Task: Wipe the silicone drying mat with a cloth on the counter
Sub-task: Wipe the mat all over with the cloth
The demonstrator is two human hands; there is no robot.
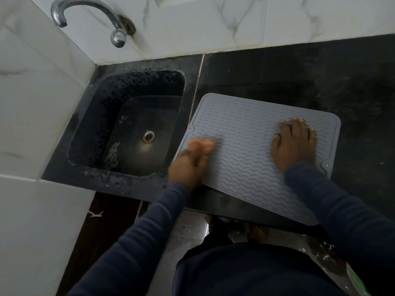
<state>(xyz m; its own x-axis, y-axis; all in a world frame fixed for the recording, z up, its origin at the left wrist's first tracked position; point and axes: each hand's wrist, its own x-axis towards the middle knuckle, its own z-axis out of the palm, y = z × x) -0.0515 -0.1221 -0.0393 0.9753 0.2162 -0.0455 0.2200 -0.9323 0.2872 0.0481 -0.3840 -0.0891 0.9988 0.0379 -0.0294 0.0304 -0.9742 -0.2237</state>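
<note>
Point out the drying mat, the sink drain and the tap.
drying mat (pixel 245 133): head view, on its bare ribbed middle.
sink drain (pixel 148 136): head view, on the metal strainer.
tap (pixel 85 5): head view, on the curved spout.

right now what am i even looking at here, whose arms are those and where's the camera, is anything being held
There is no machine here. This is one picture from a camera worn on a person's head, looking down at their own two arms in dark blue sleeves. They stand at a black counter with a dark sink set into it and a chrome tap on the white tiled wall.

A grey silicone drying mat with wavy ridges lies on the counter, turned at an angle, one corner reaching the counter's front edge. The right hand rests flat on the mat with its fingers spread. The left hand is at the mat's left edge, blurred by motion, so I cannot tell whether it holds anything. No cloth is visible.
</note>
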